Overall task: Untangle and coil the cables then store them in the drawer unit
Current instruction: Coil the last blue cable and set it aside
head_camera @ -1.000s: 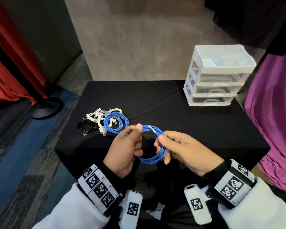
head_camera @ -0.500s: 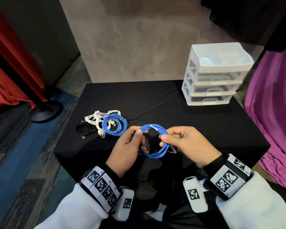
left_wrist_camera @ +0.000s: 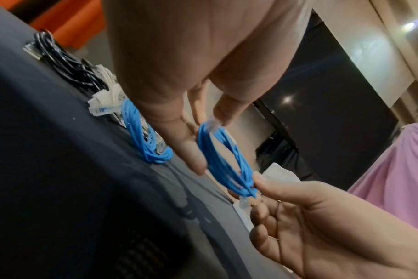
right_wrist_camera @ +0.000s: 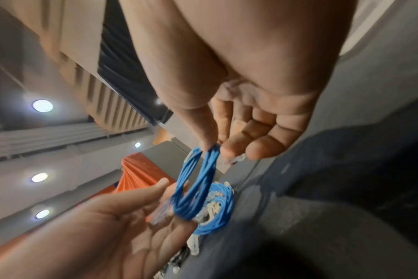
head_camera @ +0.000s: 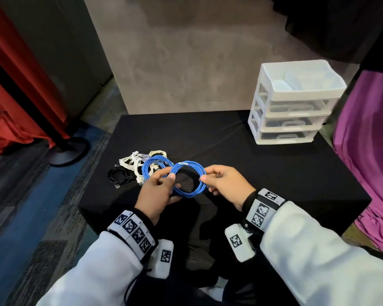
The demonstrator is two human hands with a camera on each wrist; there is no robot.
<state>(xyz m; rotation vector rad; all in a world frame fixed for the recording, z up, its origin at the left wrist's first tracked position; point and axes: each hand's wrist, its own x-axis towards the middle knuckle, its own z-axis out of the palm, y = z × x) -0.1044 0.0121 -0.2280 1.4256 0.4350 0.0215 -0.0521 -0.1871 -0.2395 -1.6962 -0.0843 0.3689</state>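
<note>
My left hand [head_camera: 157, 191] and right hand [head_camera: 224, 184] each pinch an opposite side of a coiled blue cable [head_camera: 189, 181], lifted above the near edge of the table [head_camera: 274, 173]. A cable pile [head_camera: 139, 170] lies at ten o'clock; the closed drawer unit [head_camera: 294, 104] stands at two o'clock.

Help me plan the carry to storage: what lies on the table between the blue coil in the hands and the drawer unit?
In the head view, only bare black tablecloth lies between the held blue coil and the drawer unit.
</note>
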